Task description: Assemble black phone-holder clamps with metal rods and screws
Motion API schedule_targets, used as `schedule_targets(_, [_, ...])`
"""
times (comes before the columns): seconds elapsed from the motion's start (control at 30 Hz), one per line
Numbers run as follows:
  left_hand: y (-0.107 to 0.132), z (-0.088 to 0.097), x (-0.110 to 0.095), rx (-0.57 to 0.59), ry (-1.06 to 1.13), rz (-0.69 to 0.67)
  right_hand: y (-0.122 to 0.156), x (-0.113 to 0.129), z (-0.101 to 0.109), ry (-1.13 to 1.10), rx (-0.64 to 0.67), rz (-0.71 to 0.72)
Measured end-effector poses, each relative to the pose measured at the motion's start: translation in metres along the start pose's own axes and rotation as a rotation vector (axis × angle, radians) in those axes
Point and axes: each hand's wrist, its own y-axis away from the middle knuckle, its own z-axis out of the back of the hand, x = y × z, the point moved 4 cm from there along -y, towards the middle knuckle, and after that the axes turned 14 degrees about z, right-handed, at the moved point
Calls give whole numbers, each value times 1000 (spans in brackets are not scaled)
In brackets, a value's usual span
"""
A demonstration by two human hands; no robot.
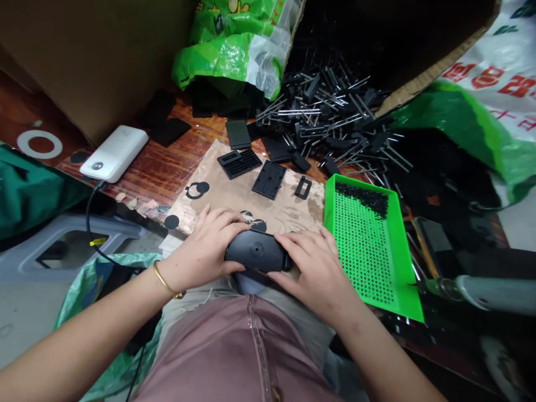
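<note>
A black plastic housing [256, 249] with rounded ends and a small round mark in its middle is held level over the front edge of the table. My left hand [211, 243] grips its left end, thumb below and fingers along the top edge. At the other end, my right hand [312, 265] pinches it the same way; a darker piece shows by these fingertips, partly hidden. Beyond the hands, a ribbed black plate [269, 180], a second ribbed plate [239, 163] and a small black frame [303, 187] lie on the brown board [226, 204].
To the right stands a green perforated tray [368, 262] with many small black pieces [362, 198]. Behind is a heap of black parts with metal rods [322, 111]. A white power bank [115, 153] with a black cable sits left. Cardboard and a green bag [234, 56] bound the back.
</note>
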Motion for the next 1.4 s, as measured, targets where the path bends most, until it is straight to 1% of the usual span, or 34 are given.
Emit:
schedule_targets(0.17, [-6, -2, 4, 9, 22, 9, -7, -3, -1, 2, 22, -10])
schedule_targets(0.5, [-10, -8, 11, 22, 17, -5, -9, -5, -2, -4, 35, -24])
schedule_targets(0.67, [-12, -7, 11, 32, 13, -7, -10, -7, -5, 3, 77, -26])
schedule_targets(0.83, [-11, -6, 12, 27, 23, 10, -10, -7, -6, -19, 65, -21])
schedule_targets(1.17, [-12, -8, 12, 29, -14, -26, -11, -7, -7, -27, 79, -30])
schedule_targets(1.4, [-13, -8, 13, 15, 19, -22, -10, -7, -9, -13, 79, -25])
